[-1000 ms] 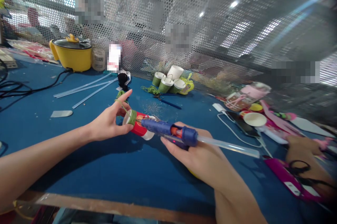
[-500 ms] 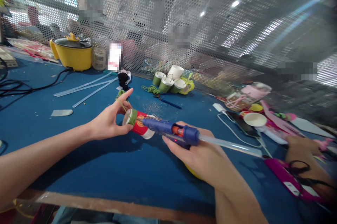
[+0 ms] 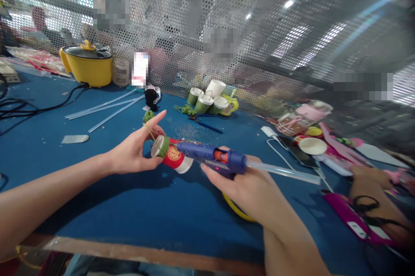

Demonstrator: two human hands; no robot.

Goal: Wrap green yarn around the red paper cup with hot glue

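My left hand (image 3: 136, 148) grips a small red and white paper cup (image 3: 177, 157), tilted on its side with its base toward the left. Green cord (image 3: 164, 146) is wound around the base end, and a strand runs up over my fingers to a small green bundle (image 3: 148, 115). In my right hand (image 3: 240, 181) is a blue hot glue gun (image 3: 207, 155), its nozzle pointing left at the cup's side close to the cord. A clear glue stick (image 3: 285, 172) sticks out of its back. Whether the nozzle touches the cup I cannot tell.
Several green-wrapped cups (image 3: 204, 102) stand at the back beside pliers (image 3: 207, 125). Glue sticks (image 3: 106, 107) lie left of them, near a yellow electric pot (image 3: 90, 68). At right are a phone (image 3: 298, 153), a purple case (image 3: 343, 211) and another person's arm (image 3: 372, 198).
The glue gun's nozzle has shifted slightly right and up along the cup, uncovering more of the gold emblem. My left hand keeps its hold, with the cup barely turned.
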